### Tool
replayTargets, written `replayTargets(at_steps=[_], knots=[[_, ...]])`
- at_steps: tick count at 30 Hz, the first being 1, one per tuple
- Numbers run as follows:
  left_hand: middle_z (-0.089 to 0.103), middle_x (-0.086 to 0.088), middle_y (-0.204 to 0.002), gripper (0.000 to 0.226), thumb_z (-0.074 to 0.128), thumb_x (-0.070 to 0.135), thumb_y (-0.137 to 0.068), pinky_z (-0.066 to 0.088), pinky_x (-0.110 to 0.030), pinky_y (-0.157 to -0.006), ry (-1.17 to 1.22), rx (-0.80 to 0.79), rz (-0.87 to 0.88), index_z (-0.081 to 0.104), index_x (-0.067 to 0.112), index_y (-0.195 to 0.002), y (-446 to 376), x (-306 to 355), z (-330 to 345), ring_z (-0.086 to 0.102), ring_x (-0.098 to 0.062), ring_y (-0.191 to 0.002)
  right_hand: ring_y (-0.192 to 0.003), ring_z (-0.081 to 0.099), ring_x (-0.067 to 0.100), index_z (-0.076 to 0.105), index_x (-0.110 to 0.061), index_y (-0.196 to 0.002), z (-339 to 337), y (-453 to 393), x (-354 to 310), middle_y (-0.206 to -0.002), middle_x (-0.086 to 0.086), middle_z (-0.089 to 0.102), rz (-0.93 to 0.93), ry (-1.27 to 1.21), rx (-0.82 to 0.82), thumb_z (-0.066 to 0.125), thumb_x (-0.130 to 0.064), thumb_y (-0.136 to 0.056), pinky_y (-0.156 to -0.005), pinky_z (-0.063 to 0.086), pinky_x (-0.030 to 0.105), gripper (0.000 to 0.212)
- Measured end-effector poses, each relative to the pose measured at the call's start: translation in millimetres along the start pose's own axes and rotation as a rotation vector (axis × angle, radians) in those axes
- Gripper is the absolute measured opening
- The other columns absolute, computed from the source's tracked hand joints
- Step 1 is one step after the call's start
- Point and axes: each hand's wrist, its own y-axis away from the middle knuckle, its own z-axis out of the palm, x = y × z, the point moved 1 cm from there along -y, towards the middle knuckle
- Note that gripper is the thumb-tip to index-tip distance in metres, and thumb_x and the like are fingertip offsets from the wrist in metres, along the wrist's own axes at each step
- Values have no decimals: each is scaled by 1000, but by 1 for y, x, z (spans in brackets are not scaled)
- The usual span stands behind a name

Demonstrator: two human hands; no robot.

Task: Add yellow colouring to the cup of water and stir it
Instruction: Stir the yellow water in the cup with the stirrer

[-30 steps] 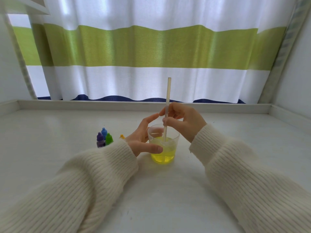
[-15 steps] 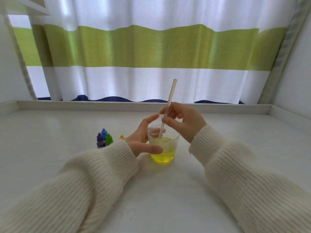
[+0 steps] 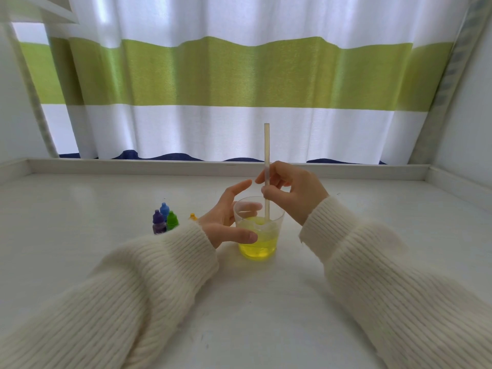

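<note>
Yellow water fills the clear plastic cup [image 3: 258, 230] on the white table [image 3: 266, 315]. Your left hand [image 3: 226, 222] holds it; your right hand [image 3: 290, 190] pinches the pale straw [image 3: 266, 155]. Keep stirring gently.

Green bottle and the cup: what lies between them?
In the head view, the left hand and a yellow bottle tip lie between the green bottle and the cup.
</note>
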Motion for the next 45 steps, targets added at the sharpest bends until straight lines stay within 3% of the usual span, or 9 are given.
replayTargets(at_steps=[9,12,18,25,28,33,39,45], knots=[[60,8,-114,96,74,1,-53,48,-23,-80,-4,-6,14,26,50,-121,0,2,1,55,-4,-106,-78,62,7,62,-31,-82,4,0,-2,-77,-6,66,16,-103,-38,61,-23,-78,-81,50,27,9],[62,13,-107,93,74,1,-55,48,-20,-75,-16,-10,19,29,56,-114,-1,1,1,56,2,-102,-79,62,7,63,-29,-85,4,0,-3,-78,-6,67,9,-110,-39,63,-24,-79,-80,50,25,8],[54,10,-114,90,77,7,-52,46,-22,-79,-17,-19,20,34,67,-104,0,4,3,53,3,-103,-77,59,1,60,-30,-86,3,0,-4,-79,-10,65,-2,-61,-40,61,-25,-82,-72,44,12,7],[59,12,-111,90,74,2,-55,49,-19,-76,-3,-18,4,29,56,-111,1,2,1,56,3,-101,-75,56,-5,57,-33,-88,1,-1,0,-76,-16,60,-12,40,-7,59,-26,-84,-66,37,6,8],[56,11,-114,90,74,2,-55,47,-27,-85,-3,-2,4,30,57,-111,1,2,1,54,-1,-105,-74,56,-5,55,-36,-86,1,-1,3,-75,-16,60,-16,81,-1,57,-27,-83,-67,37,7,10],[55,12,-115,89,74,3,-56,50,-18,-72,0,-5,0,31,61,-108,2,1,1,53,4,-102,-73,57,-2,54,-37,-82,0,0,3,-75,-13,60,-10,87,11,56,-26,-81,-72,45,15,12],[54,13,-115,89,74,5,-54,50,-17,-72,-4,0,-4,29,60,-109,2,3,2,52,4,-103,-75,57,4,56,-36,-77,-1,1,-1,-75,-7,62,32,17,2,57,-23,-77,-74,46,20,13],[55,8,-118,94,74,2,-55,47,-23,-83,-1,-4,1,27,52,-119,2,3,1,52,-3,-108,-78,62,11,62,-27,-82,0,1,-5,-76,-3,66,53,-103,-29,59,-18,-76,-80,50,28,11]])
